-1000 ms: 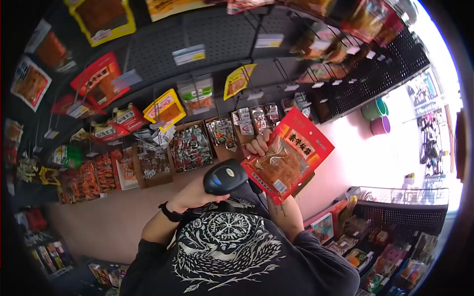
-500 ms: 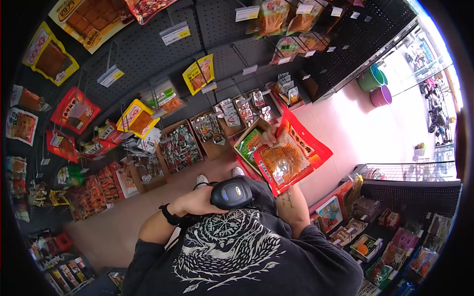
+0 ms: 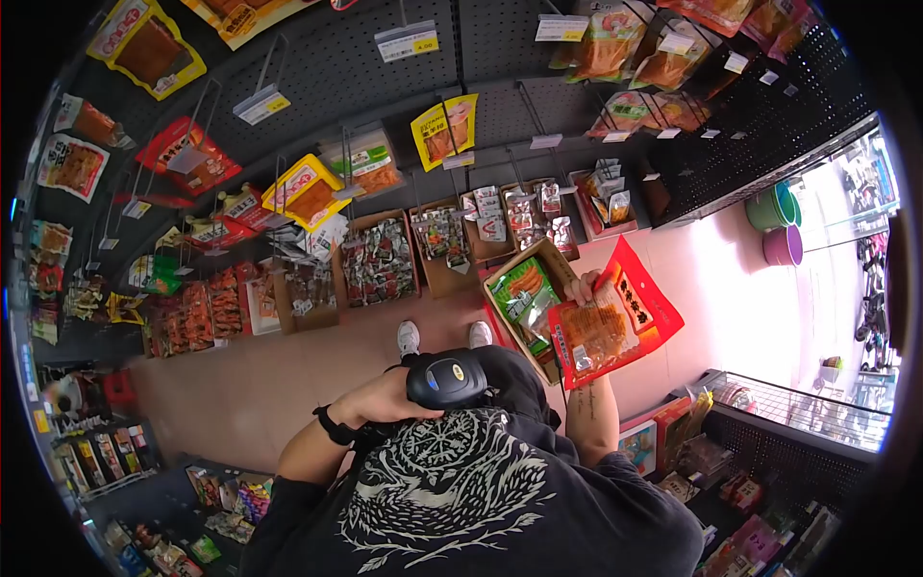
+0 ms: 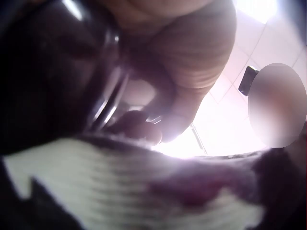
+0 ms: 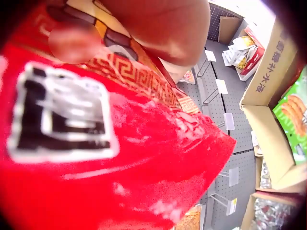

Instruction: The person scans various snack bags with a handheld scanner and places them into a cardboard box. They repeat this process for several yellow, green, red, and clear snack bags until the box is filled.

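My left hand (image 3: 378, 396) grips a black handheld barcode scanner (image 3: 446, 383) close in front of the dark printed shirt. In the left wrist view the scanner (image 4: 53, 72) is a dark, blurred shape beside the curled fingers. My right hand (image 3: 583, 287) pinches the upper left edge of a red snack packet (image 3: 646, 306) with a clear window showing brown food. The packet's red back (image 5: 144, 158) and a square printed code fill much of the right wrist view. Just left of the packet, an open cardboard box (image 3: 551, 252) holds green snack packets (image 3: 519, 288); the red packet overlaps it.
Ahead, a pegboard rack (image 3: 356, 48) carries hanging packets and price tags. Below are cardboard boxes of small sachets (image 3: 380, 260). Green and purple buckets (image 3: 783, 245) stand at the right. A low shelf of goods (image 3: 740, 500) stands at the lower right.
The head view has swung about. The red packet has shifted right and down relative to the cardboard box, whose green packets now show more. The left hand keeps the scanner by the shirt.
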A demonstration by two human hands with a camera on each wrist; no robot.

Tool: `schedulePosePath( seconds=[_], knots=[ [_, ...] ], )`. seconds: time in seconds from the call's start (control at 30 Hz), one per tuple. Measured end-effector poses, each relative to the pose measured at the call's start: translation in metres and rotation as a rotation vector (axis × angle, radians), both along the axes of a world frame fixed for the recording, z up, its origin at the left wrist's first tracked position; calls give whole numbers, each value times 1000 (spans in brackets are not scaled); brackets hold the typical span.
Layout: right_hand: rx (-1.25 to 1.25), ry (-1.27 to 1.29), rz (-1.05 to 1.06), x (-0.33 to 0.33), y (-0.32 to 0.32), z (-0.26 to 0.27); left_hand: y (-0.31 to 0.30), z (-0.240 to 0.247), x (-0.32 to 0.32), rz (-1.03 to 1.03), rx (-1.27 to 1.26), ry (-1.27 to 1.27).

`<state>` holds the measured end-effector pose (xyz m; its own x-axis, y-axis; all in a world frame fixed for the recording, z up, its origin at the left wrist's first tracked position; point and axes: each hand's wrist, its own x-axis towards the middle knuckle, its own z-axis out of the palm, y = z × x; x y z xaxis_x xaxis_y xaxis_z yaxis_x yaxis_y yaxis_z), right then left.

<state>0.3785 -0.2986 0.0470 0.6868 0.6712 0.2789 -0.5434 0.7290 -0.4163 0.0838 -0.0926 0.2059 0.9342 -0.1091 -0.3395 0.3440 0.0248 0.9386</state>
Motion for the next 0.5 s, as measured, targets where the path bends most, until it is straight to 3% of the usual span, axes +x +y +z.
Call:
schedulePosePath(
  seconds=[0.07, 0.13, 0.17, 0.27, 0.5],
  knots=[
    [-67, 20, -34, -7, 12, 4, 2, 0, -6, 23, 17, -42],
    [-107, 51, -64, -6, 21, 1, 7, 2, -9, 15, -160, 210],
    [-104, 49, -58, -4, 26, -1, 8, 3, -9, 20, -158, 208],
    [-22, 154, 33, -4, 37, -5, 12, 6, -8, 71, -290, 177],
    [100, 46, 170, 0, 50, -13, 36, -9, 23, -39, -502, 309]
  ],
)
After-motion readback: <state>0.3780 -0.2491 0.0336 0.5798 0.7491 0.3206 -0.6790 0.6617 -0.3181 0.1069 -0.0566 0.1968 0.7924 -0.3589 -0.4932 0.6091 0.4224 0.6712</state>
